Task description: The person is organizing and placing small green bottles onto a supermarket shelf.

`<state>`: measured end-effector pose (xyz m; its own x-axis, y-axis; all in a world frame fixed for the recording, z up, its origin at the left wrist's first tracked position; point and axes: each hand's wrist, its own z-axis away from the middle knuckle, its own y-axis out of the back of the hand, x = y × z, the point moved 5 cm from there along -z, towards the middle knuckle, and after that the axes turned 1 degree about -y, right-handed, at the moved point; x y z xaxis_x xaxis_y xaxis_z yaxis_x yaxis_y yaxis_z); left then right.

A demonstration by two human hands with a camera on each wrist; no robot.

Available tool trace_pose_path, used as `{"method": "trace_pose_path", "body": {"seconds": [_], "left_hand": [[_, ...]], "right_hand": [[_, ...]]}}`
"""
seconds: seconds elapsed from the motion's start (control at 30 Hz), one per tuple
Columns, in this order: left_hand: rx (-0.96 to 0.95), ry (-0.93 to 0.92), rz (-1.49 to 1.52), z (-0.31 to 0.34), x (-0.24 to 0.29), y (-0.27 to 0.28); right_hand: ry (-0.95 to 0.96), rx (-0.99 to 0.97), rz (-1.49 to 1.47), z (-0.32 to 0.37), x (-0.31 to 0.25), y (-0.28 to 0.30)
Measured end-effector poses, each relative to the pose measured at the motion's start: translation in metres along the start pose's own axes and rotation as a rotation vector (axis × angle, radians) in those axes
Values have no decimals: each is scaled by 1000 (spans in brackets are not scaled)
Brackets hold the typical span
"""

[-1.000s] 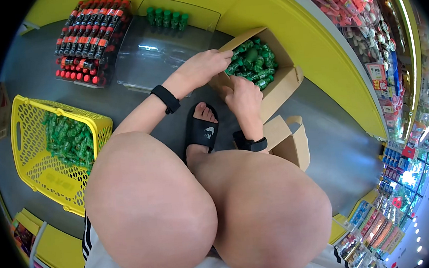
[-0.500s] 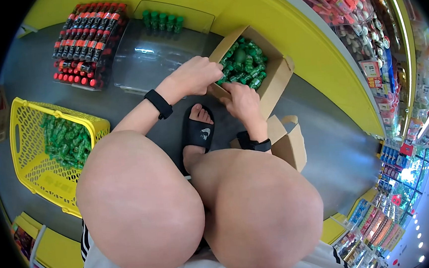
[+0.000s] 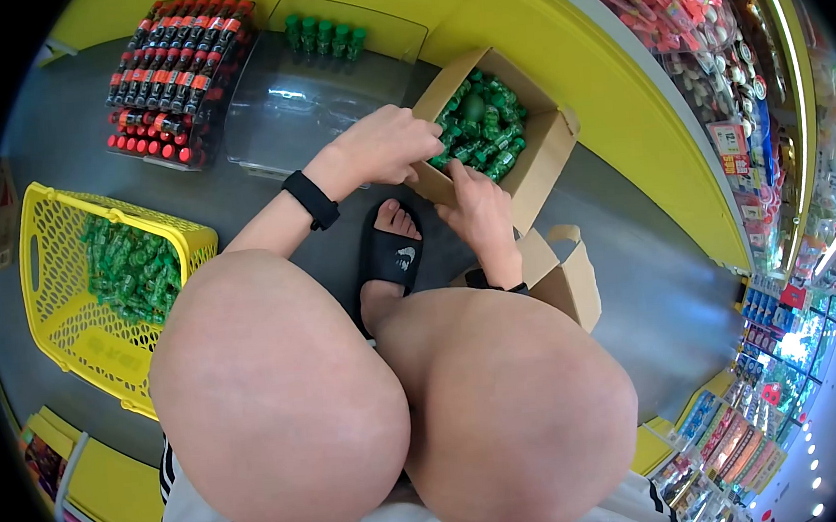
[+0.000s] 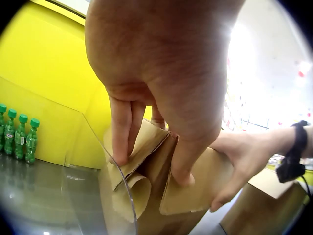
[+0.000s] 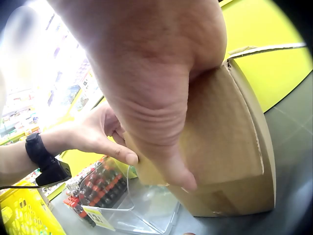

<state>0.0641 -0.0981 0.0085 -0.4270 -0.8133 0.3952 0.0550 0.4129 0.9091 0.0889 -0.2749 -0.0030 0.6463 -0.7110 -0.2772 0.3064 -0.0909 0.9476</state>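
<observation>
An opened cardboard box (image 3: 540,183) full of small green bottles (image 3: 501,137) stands in front of me. On its near left edge my left hand (image 3: 389,145) grips a brown flap. The left wrist view shows the thumb and fingers straddling the flap's creased, partly curled cardboard (image 4: 139,196). Close beside it, my right hand (image 3: 481,213) holds the near edge. Its thumb (image 5: 178,171) lies on the outer face of the flap in the right wrist view, while its other fingers are hidden behind the cardboard.
A clear plastic bin (image 3: 268,126) with several green-capped bottles (image 3: 325,37) stands left of the box. Beyond it is a rack of dark red-capped bottles (image 3: 173,79). A yellow basket (image 3: 53,316) holds more green bottles. Another cardboard box (image 3: 570,284) sits by my right wrist.
My left hand has come down along the box's near edge, closer to me. The right hand has drawn slightly toward me, still at the edge.
</observation>
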Motion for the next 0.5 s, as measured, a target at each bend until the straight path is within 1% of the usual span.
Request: {"method": "trace_pose_path", "body": {"seconds": [0.07, 0.13, 0.17, 0.23, 0.27, 0.33, 0.4, 0.47, 0.5], "left_hand": [[-10, -13, -5, 2, 1, 1], [-18, -8, -3, 4, 3, 1], [-24, -4, -3, 4, 3, 1], [-32, 19, -45, 5, 9, 0], [-40, 40, -84, 6, 10, -2], [-15, 1, -136, 7, 14, -3], [11, -40, -186, 7, 21, 1], [32, -90, -341, 7, 32, 10], [32, -93, -342, 8, 33, 11]], "right_hand": [[7, 1, 3, 2, -4, 0], [88, 115, -72, 8, -12, 6], [91, 118, -72, 10, -14, 8], [148, 133, 28, 16, -21, 14], [148, 135, 27, 18, -20, 14], [174, 186, 80, 22, -18, 14], [170, 159, 108, 26, -16, 12], [165, 134, 136, 29, -16, 13], [155, 124, 125, 30, -17, 16]]}}
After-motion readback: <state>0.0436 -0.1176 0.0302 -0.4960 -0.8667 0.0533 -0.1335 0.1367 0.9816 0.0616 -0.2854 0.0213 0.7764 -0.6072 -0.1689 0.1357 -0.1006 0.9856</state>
